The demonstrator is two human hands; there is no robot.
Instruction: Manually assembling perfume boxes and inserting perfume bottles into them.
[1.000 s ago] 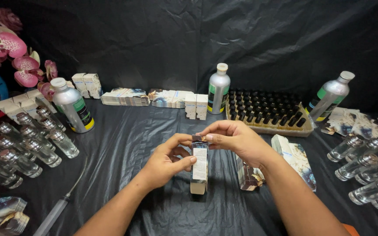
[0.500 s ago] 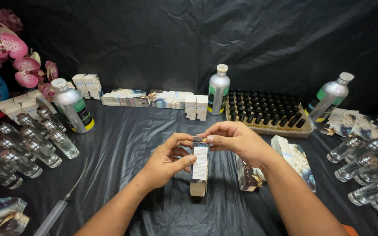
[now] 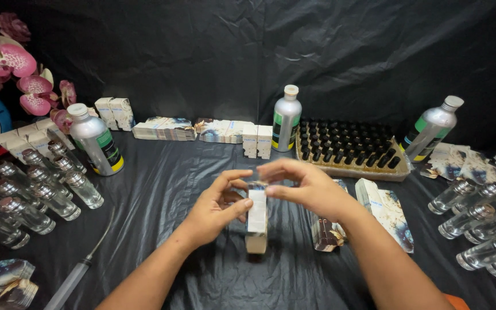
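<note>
A small white upright carton [image 3: 256, 221] stands on the black sheet in the middle. My left hand [image 3: 216, 209] grips its left side, with the thumb across its front. My right hand [image 3: 305, 186] holds its top end with fingertips, partly hiding the top flap. What is inside the carton cannot be seen. Just right of it lies a dark printed carton [image 3: 328, 234] and a stack of flat printed cartons [image 3: 386, 209].
Clear glass bottles with silver caps lie in rows at left [image 3: 35, 189] and right [image 3: 483, 224]. Three silver metal bottles [image 3: 287, 119] stand behind, beside a tray of black caps [image 3: 348, 150]. Flat carton stacks [image 3: 165, 129], pink orchids [image 3: 12, 63], a fan, and a syringe [image 3: 81, 270] are around.
My right hand has lifted slightly at the carton's top; the carton stays upright in the same spot. Otherwise little has moved.
</note>
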